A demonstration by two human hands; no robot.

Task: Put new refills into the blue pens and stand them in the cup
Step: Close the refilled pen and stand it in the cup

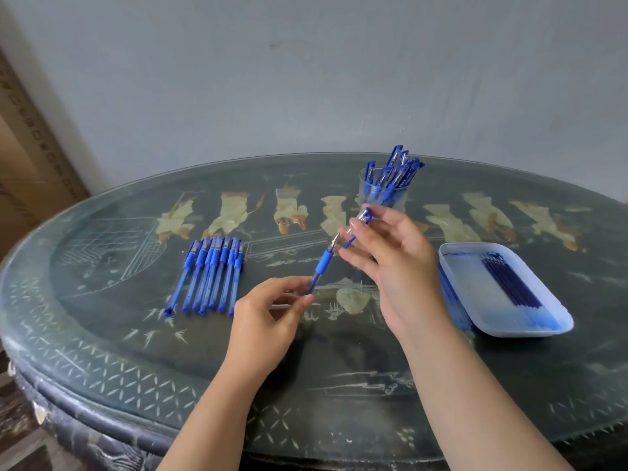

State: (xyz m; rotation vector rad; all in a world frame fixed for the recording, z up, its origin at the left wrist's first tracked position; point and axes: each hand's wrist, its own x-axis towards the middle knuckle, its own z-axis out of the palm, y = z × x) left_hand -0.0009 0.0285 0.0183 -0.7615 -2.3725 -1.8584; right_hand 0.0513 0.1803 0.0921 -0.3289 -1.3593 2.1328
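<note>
Blue pens (394, 173) in cup (402, 198), print illegible

left hand (265, 317) holding pen (321, 265), right hand (390, 263) holding cap (363, 217)

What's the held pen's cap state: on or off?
Off. Left hand holds the pen with its metal tip bare; right hand pinches the clear cap just beyond the tip.

Here's the dark oval lacquered surface (102, 334), pale inlaid figures running across its far half. Left of centre, a tight row of blue plastic pens (210, 273) lies flat, side by side. Towards the far edge stands a clear cup (402, 198) (capped blue pens (396, 164) bristling out of it). On the right sits a pale blue plastic tray (475, 290), holding dark blue refills (509, 283).
</note>
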